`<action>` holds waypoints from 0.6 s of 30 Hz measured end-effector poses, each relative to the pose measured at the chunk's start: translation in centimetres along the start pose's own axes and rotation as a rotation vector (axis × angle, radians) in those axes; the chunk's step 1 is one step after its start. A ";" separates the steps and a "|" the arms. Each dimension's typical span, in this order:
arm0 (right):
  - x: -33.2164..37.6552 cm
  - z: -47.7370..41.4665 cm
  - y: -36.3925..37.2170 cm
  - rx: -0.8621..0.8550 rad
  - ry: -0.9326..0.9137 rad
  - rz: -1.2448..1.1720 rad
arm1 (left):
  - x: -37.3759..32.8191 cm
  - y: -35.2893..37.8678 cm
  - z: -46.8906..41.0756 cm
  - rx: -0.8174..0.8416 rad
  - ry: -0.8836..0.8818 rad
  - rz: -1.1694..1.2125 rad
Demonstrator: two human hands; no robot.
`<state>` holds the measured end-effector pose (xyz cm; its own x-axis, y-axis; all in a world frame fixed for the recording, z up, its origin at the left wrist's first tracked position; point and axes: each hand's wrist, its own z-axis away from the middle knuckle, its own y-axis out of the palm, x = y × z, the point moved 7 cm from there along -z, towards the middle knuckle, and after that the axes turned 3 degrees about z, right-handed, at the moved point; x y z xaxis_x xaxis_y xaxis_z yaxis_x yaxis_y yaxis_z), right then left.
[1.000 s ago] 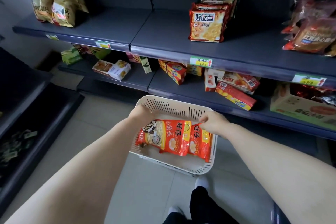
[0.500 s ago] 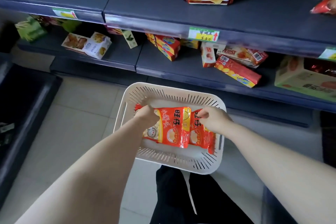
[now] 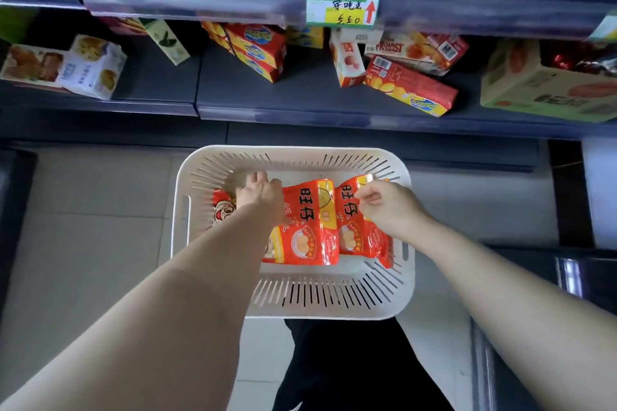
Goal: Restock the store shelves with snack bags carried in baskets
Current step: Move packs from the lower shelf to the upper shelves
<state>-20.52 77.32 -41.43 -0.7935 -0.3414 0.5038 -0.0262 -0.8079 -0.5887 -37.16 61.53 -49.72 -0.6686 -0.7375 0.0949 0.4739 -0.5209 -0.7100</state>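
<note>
Inside white slotted plastic basket [image 3: 334, 297]: red glossy snack bags [image 3: 307, 230] light, crushable, slick; left hand [image 3: 258, 192], right hand [image 3: 387, 207] each gripping top seam.

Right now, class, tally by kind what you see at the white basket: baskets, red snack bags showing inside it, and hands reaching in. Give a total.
White basket: 1
Red snack bags showing: 2
Hands: 2 (left hand, right hand)
Total: 5
</note>
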 end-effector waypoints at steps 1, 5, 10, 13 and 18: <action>0.1 0.0 0.0 -0.007 -0.004 -0.010 | -0.1 0.0 -0.1 0.018 0.009 0.012; 0.4 0.3 -0.1 -0.020 0.003 -0.043 | -0.9 -0.3 0.8 0.052 0.146 -0.053; 0.8 1.4 -0.2 0.019 0.067 -0.012 | 0.9 -2.5 3.3 0.093 0.189 0.052; 1.4 2.5 -0.3 0.030 0.093 -0.012 | 2.8 -4.1 4.8 0.126 0.173 0.220; 3.1 4.7 -0.8 0.005 0.139 -0.058 | 5.3 -8.2 7.2 -0.056 0.188 0.642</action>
<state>-20.06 74.61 -36.41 -0.8674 -0.2249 0.4440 -0.0714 -0.8267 -0.5581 -40.43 58.84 -38.37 -0.3550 -0.8037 -0.4776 0.7834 0.0230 -0.6210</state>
